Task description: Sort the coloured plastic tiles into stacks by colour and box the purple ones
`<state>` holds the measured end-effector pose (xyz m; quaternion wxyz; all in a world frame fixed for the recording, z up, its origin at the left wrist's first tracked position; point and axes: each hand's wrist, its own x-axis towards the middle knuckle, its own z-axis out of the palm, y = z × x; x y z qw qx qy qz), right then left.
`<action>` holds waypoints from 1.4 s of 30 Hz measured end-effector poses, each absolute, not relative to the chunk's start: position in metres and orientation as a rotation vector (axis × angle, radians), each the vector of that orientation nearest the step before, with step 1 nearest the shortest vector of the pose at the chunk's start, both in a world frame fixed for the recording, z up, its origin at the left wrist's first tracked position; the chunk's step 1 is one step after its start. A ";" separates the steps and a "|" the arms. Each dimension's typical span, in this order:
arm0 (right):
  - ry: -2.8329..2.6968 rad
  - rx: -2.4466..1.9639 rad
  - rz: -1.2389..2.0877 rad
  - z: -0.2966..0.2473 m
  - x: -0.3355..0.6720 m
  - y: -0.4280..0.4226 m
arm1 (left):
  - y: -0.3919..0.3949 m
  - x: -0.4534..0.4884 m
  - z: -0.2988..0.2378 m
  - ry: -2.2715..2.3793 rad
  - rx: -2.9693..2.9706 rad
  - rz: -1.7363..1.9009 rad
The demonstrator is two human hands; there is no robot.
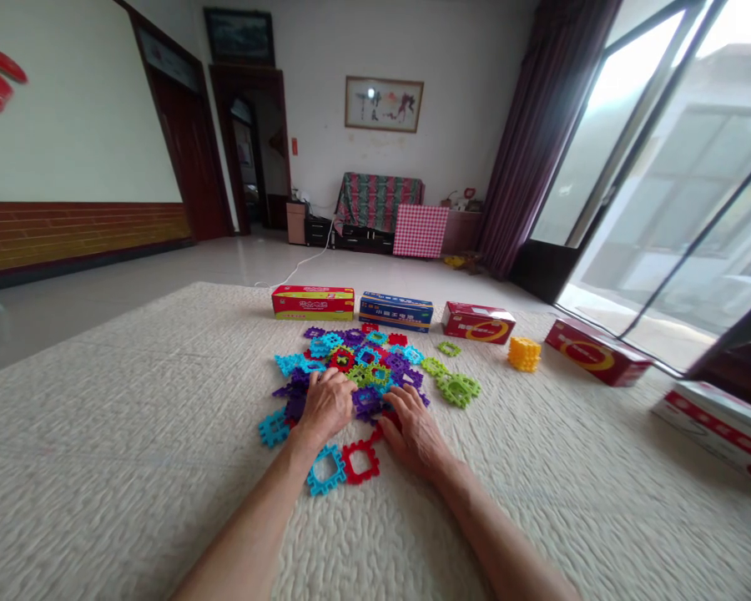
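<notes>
Currently, in the head view (the only 1), a pile of plastic toy pieces is seen mid-mat, in purple, blue, red & green, laid out on a pale quilted mat. The L hand is set on the pile's near L side, fingers bent down over purple pcs; fingertips are partly hidden, so whether anything's gripped can't be told. The R hand is placed at the near R edge, fingers half-curled, thumb apart & by a red pc; a hold, if any, can't be made out either. Between the forearms, 1 blue frame & 1 red frame are laid side by side. To the R of the pile, a green cluster is seen, & farther R a yellow cube. Beyond, 5 cartons are arranged in an arc: red/yellow box, blue box, 2 dark red boxes, white/red box. At the back, a low cabinet is partly draped w/ cloths; a framed picture is hung above.
</notes>
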<state>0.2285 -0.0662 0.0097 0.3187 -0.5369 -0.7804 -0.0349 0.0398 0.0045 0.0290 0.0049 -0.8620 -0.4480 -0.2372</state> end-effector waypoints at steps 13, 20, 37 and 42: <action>-1.728 -1.625 -0.210 -0.003 0.240 -0.054 | 0.007 0.038 0.025 -1.510 -2.604 -0.687; -1.923 -1.461 -0.009 -0.002 0.236 -0.059 | 0.014 0.037 0.020 -1.563 -2.600 -0.788; -1.805 -1.342 0.063 0.007 0.228 -0.058 | 0.011 0.064 0.020 -1.172 -3.043 -1.252; -1.794 -1.321 0.022 0.010 0.226 -0.057 | 0.007 0.069 0.023 -0.971 -3.062 -1.308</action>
